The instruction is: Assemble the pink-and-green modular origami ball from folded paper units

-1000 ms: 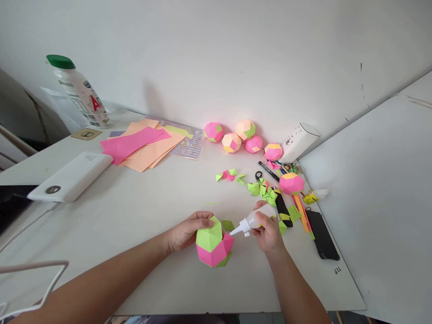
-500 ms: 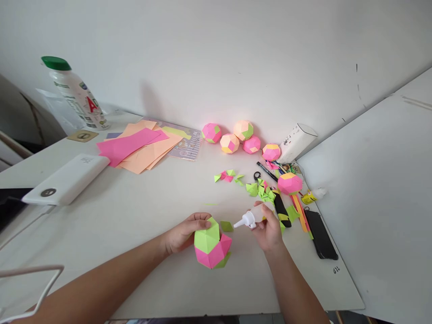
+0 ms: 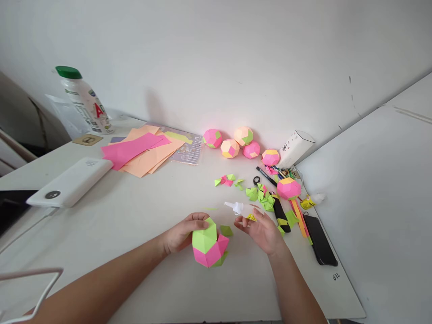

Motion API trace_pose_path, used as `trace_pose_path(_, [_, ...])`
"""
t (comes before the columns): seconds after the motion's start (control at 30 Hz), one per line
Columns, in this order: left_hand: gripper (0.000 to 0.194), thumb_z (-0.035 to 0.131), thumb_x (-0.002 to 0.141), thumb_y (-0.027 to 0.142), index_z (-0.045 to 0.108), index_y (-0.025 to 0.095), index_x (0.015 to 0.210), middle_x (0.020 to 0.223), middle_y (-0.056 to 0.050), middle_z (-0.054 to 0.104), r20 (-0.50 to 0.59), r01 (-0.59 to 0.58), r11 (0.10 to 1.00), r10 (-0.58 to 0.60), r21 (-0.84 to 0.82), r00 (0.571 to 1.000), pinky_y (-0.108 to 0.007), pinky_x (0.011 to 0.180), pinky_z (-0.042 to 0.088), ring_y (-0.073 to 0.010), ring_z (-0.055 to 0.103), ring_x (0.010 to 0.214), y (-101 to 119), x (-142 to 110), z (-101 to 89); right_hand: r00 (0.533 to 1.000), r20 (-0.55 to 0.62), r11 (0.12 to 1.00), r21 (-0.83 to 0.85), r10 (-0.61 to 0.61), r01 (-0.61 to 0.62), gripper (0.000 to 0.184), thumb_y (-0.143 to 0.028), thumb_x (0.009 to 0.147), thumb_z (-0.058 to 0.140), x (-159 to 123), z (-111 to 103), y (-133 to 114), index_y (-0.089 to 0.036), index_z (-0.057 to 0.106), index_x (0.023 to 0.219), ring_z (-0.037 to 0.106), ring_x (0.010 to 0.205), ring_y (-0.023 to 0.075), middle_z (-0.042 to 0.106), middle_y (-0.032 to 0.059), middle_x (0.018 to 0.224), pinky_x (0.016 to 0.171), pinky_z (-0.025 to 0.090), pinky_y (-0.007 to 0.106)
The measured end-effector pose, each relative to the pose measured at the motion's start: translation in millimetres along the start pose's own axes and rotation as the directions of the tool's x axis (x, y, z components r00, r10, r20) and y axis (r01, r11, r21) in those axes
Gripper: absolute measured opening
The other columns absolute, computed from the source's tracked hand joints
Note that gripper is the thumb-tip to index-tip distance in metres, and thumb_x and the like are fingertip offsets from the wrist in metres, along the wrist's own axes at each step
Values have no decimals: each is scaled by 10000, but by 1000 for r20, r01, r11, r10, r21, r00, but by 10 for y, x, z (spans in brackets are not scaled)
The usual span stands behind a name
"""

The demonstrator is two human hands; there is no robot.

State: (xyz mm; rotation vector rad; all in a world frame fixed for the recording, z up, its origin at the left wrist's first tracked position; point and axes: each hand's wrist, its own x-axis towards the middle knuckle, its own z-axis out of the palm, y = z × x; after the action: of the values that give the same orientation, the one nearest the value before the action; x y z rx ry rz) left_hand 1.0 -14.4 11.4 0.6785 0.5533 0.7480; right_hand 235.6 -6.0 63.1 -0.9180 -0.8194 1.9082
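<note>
My left hand [image 3: 185, 233] is closed on a paper ball [image 3: 206, 238] of folded green and pink pieces, thumb on a green face. The ball's right side shows a gap, and a green piece sticks out low on that side. Beyond my right hand [image 3: 258, 231] lies a white glue bottle [image 3: 238, 208] on its side, nozzle pointing left. The fingers of my right hand are loosely apart at the bottle's body; whether they still touch it is hard to see. Between the hands a small green paper piece [image 3: 226, 231] rests on the table.
Several finished paper balls [image 3: 243, 136] stand by the wall. Folded green pieces [image 3: 263, 195], a black-and-yellow cutter [image 3: 281, 215], a marker [image 3: 266, 176] and a phone [image 3: 320, 238] lie right. Paper sheets [image 3: 145, 153], a power bank [image 3: 72, 182] and a bottle [image 3: 86, 103] are left.
My right hand has carried the glue bottle away from the ball, up and left across the table, and its fingers have loosened. My left hand keeps holding the ball nearly in place.
</note>
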Motion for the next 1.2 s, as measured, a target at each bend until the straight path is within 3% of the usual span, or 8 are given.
trace_pose_path(0.1, [277, 699, 672, 282, 491, 154, 541, 537, -3, 577, 11, 12, 1000, -12, 19, 1000, -231, 498, 338, -124, 510, 510, -5, -2, 30, 1000, 13, 995, -92, -23, 24, 194, -371, 849, 601, 13, -20, 8, -187, 651, 880, 623, 832, 214, 631, 22, 664, 927, 415, 443])
trace_pose_path(0.33, [258, 707, 665, 284, 522, 149, 546, 596, -35, 648, 49, 24, 998, -27, 49, 998, -246, 548, 388, -152, 569, 572, -1, -22, 71, 992, -109, 993, -99, 60, -71, 263, -416, 824, 627, 37, 49, 89, -177, 646, 932, 606, 915, 221, 627, 70, 879, 790, 521, 405])
trace_pose_path(0.67, [256, 704, 658, 278, 513, 155, 540, 570, -23, 613, 30, 24, 999, -25, 46, 999, -242, 525, 369, -141, 537, 542, -16, -21, 67, 953, -302, 960, -264, 7, -91, 332, -501, 763, 656, -8, 91, 139, -199, 645, 901, 612, 876, 238, 639, 66, 860, 644, 572, 379])
trace_pose_path(1.03, [271, 693, 668, 281, 492, 156, 536, 538, -1, 547, 31, 16, 998, -18, 65, 999, -238, 518, 342, -118, 480, 512, 0, -23, 68, 939, -338, 984, -136, 64, -116, 417, -495, 688, 728, 38, 136, 322, -182, 610, 938, 632, 812, 221, 655, 49, 792, 718, 558, 399])
trace_pose_path(1.2, [261, 695, 662, 289, 503, 156, 545, 602, -40, 613, 15, 25, 997, -26, 72, 1000, -273, 571, 406, -175, 574, 596, 5, -26, 77, 943, -330, 992, -103, 40, -78, 362, -465, 694, 737, 59, 123, 330, -186, 615, 889, 642, 779, 198, 665, 34, 811, 755, 549, 390])
